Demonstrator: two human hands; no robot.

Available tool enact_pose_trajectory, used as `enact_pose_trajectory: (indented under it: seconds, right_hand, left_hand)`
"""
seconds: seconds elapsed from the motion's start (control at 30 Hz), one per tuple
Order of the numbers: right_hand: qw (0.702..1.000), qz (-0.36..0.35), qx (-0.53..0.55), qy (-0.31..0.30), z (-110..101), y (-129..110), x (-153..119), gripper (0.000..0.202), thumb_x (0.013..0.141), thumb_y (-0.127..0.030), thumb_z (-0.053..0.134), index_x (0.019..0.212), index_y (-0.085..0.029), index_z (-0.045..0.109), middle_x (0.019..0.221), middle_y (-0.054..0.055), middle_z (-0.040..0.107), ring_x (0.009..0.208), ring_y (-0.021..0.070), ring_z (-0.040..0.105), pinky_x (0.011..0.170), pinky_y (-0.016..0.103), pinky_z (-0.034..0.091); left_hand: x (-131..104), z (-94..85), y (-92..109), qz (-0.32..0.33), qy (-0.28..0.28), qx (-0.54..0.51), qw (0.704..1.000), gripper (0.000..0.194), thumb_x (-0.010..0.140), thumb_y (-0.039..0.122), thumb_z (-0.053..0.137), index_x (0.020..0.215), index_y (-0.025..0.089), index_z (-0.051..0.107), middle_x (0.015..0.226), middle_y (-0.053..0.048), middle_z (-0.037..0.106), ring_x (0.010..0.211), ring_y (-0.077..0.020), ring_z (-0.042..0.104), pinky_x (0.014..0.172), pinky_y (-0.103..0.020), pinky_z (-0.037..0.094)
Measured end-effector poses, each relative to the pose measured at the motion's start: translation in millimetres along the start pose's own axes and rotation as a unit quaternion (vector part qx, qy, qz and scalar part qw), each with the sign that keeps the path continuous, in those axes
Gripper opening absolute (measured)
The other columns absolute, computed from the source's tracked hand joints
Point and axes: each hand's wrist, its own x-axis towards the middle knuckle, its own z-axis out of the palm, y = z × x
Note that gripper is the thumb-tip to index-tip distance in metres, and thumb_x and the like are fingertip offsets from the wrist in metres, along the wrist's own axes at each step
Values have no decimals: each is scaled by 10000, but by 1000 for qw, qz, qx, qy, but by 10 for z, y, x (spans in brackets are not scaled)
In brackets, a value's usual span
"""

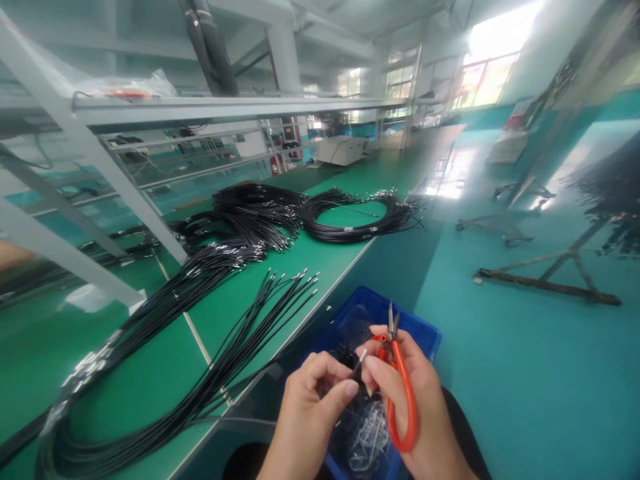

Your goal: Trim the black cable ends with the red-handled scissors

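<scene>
Over a rectangular blue plastic bin (425,325), prob put there to catch clear stringy scraps (370,433), the left hand (315,400) pinches a thin black cable (357,369) right behind its pale tip (363,355), imo for control, while the right hand (423,383) grips red-handled metal snips (411,410) pointing up, prob so it can help w/ the tip.
</scene>
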Motion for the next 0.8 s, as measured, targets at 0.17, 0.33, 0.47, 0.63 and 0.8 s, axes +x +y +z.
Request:
enact_pose_trajectory:
  seconds: [0.17, 0.33, 0.47, 0.63, 0.8]
  right_hand:
    - [1000, 5, 18, 3, 13, 24, -15, 322, 711, -232, 710, 971, -235, 518, 716, -38, 609, 550, 102, 559, 549, 228, 447]
    - [1000, 21, 15, -9, 12, 31, -39, 294, 739, -216, 678, 972, -237, 501, 714, -41, 605, 540, 100, 560, 536, 224, 444]
    - [998, 46, 22, -21, 23, 56, -31, 308, 735, -220, 681, 988, -232, 504, 742, -31, 609, 569, 115, 571, 550, 244, 451]
    - [1000, 26, -3, -7, 40, 73, -33, 312, 722, -233, 703, 968, -234, 510, 708, -38, 602, 559, 117, 572, 558, 243, 461]
    - [999, 38, 7, -23, 26, 93, -43, 253, 774, -197, 646, 981, -244, 507, 727, -41, 588, 581, 107, 555, 571, 224, 449]
  left_hand:
    - [-40, 49, -7, -15, 10, -17, 1000, 149, 721, 245, 665, 634, 158, 582, 606, 15, 560, 572, -114, 465, 549, -201, 366]
    - [-58, 49, -29, -20, 13, -18, 1000, 106, 722, 214, 657, 648, 155, 609, 644, -9, 616, 599, -130, 510, 565, -208, 389]
    - [-77, 40, -73, -29, 12, -29, 999, 104, 731, 221, 652, 661, 154, 614, 646, -13, 627, 605, -138, 528, 574, -215, 399]
    - [-113, 37, -123, -25, 27, 2, 999, 110, 739, 227, 648, 660, 158, 614, 639, -5, 610, 592, -126, 499, 555, -211, 380]
    - [-123, 36, -140, -40, 22, -23, 999, 138, 726, 232, 664, 640, 158, 584, 596, 17, 552, 558, -106, 450, 526, -199, 347]
